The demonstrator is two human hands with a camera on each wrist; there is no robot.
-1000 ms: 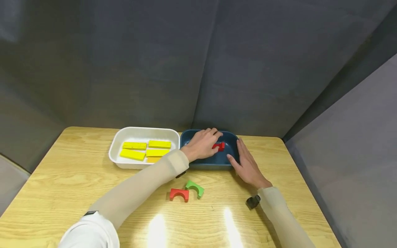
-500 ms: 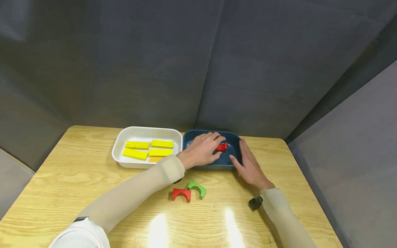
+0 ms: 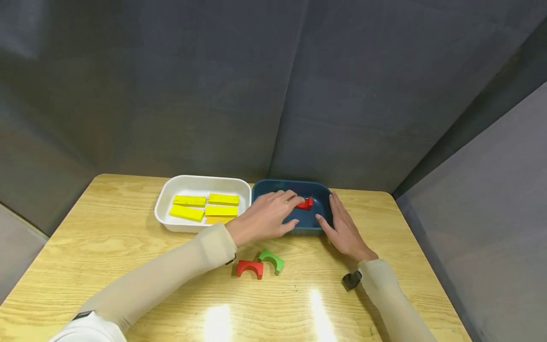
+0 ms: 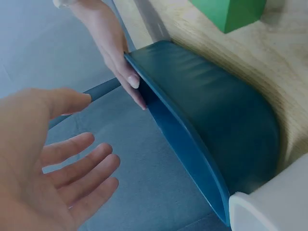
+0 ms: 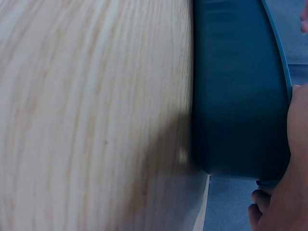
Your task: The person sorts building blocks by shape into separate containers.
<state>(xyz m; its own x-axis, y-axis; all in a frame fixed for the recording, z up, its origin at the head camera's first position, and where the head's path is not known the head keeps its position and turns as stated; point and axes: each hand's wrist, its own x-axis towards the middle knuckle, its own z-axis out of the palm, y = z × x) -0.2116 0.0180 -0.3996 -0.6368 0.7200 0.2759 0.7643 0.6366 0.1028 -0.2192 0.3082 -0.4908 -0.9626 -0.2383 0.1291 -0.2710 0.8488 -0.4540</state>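
My left hand [image 3: 267,214] is held above the left part of a dark blue plastic bin [image 3: 295,184], fingers spread and loosely bent. In the left wrist view the left palm [image 4: 43,173] shows nothing in it. Inside the bin lies a red block [image 3: 305,204], partly hidden by the left fingers. My right hand [image 3: 345,228] holds the bin's near right corner, thumb over the front rim and fingers along the right side. In the right wrist view that hand [image 5: 293,163] lies against the rim.
A white bin [image 3: 160,209] with several yellow blocks [image 3: 186,212] touches the blue bin's left side. Nearer on the wooden table [image 3: 171,289] stand a red arch block [image 3: 249,267] and a green arch block [image 3: 272,260]. A dark cloth wall [image 3: 205,95] rises behind.
My left hand has drawn back left and nearer to me, away from the red block, which stays in the blue bin. My right hand keeps its place on the bin.
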